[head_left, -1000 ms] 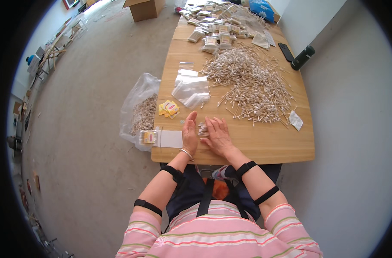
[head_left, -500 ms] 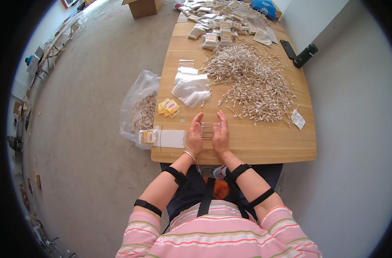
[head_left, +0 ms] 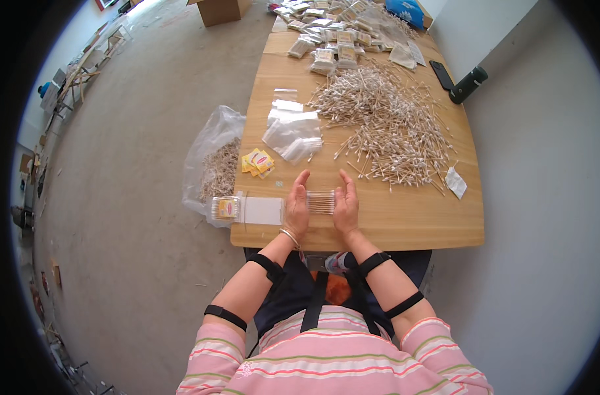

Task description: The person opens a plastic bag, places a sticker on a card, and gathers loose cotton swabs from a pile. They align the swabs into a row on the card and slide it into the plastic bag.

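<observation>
A neat row of cotton swabs (head_left: pixel 322 203) lies side by side between my two hands, near the table's front edge. My left hand (head_left: pixel 298 203) stands on edge at the row's left end, its fingers stretched forward. Facing it, my right hand (head_left: pixel 345 205) is held the same way at the right end, palm inward. Both hands are open. Whether the palms touch the swab tips, I cannot tell. Just left of my left hand lies a flat white card or box (head_left: pixel 264 210), with a filled pack of swabs (head_left: pixel 226 208) at its far end.
Beyond my hands spreads a large loose heap of cotton swabs (head_left: pixel 379 108). Clear plastic bags (head_left: pixel 293 131) and yellow cards (head_left: pixel 258 160) lie to the left. A sack of swabs (head_left: pixel 220 168) hangs by the left edge. Packed swabs (head_left: pixel 343 39), a phone (head_left: pixel 441 75) and a dark bottle (head_left: pixel 468 85) sit farther off.
My right hand has shifted slightly to the right, widening the gap between the palms. More of the swab row shows now. My left hand has hardly moved.
</observation>
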The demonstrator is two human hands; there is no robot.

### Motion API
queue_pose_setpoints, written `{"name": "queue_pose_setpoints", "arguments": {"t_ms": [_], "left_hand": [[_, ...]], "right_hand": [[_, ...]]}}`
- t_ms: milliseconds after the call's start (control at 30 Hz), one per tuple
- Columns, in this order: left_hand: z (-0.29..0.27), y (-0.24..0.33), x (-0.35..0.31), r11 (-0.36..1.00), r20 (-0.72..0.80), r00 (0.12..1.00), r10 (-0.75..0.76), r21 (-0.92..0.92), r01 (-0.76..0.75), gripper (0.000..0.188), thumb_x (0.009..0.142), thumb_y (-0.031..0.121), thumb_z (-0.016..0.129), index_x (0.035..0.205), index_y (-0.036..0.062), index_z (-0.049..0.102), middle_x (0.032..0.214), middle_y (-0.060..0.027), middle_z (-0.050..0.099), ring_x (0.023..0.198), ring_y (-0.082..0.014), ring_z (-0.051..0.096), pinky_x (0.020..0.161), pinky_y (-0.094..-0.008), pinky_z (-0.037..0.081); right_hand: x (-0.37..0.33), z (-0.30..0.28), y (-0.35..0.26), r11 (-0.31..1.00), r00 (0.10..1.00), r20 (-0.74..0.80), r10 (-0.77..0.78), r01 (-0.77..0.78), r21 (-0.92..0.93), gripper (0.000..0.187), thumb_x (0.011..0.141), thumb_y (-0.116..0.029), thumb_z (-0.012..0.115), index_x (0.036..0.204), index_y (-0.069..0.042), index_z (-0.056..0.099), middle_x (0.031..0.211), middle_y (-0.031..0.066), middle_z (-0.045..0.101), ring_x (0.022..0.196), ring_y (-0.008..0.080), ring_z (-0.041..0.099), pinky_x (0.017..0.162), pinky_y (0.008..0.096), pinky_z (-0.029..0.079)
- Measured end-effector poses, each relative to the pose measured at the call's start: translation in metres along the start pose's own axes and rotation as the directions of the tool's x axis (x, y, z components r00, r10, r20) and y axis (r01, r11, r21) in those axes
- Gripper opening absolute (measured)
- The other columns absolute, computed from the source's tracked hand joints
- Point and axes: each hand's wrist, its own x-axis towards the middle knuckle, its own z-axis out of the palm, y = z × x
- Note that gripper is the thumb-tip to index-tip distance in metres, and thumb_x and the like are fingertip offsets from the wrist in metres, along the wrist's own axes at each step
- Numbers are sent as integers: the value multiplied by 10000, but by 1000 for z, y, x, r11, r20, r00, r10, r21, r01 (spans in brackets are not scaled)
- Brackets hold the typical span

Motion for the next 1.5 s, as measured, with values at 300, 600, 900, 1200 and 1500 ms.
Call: {"name": "queue_pose_setpoints", "arguments": {"t_ms": [300, 600, 900, 1200, 1500], "left_hand": [[-6, -6, 1, 991, -47, 996, -70, -121, 63, 572, 1016, 398, 302, 1371, -44, 371, 1403, -185, 414, 1331, -246, 358, 1096, -323, 255], [-4, -8, -2, 983, -45, 996, -75, -169, 66, 585, 1014, 407, 305, 1360, -59, 380, 1395, -203, 419, 1322, -258, 372, 1094, -323, 261], [-7, -3, -3, 996, 79, 995, -66, -52, 71, 628, 1002, 446, 306, 1402, -38, 311, 1449, -171, 342, 1372, -237, 277, 1136, -338, 192], [-11, -5, -4, 990, 83, 993, -84, -104, 92, 638, 999, 459, 299, 1408, -31, 302, 1460, -167, 320, 1376, -231, 268, 1139, -343, 186], [0, -3, -6, 998, -67, 998, -14, -66, 9, 610, 1006, 444, 301, 1359, -45, 390, 1385, -184, 433, 1305, -249, 385, 1088, -325, 265]], "right_hand": [[-13, -1, -12, 673, 898, 406, -172, 408, -617, 659, 903, -285, 503, 1419, 43, 256, 1503, 211, 209, 1416, 333, 155, 1148, 438, 114], [-25, -7, -22, 346, 817, 577, 14, 537, -769, 882, 848, -548, 508, 1426, 48, 212, 1512, 217, 166, 1421, 346, 108, 1154, 448, 81], [-16, -10, 6, 535, 828, 524, -200, 540, -650, 779, 875, -442, 538, 1428, 20, 243, 1514, 204, 169, 1424, 332, 110, 1152, 465, 86], [-18, -8, -16, 374, 754, 657, -2, 610, -699, 775, 896, -488, 453, 1444, 9, 220, 1523, 195, 161, 1430, 314, 100, 1156, 449, 67], [-5, -6, -1, 981, 990, 63, -129, 137, -138, 568, 877, -87, 475, 1398, 38, 286, 1484, 213, 253, 1402, 332, 197, 1142, 393, 162]]}}
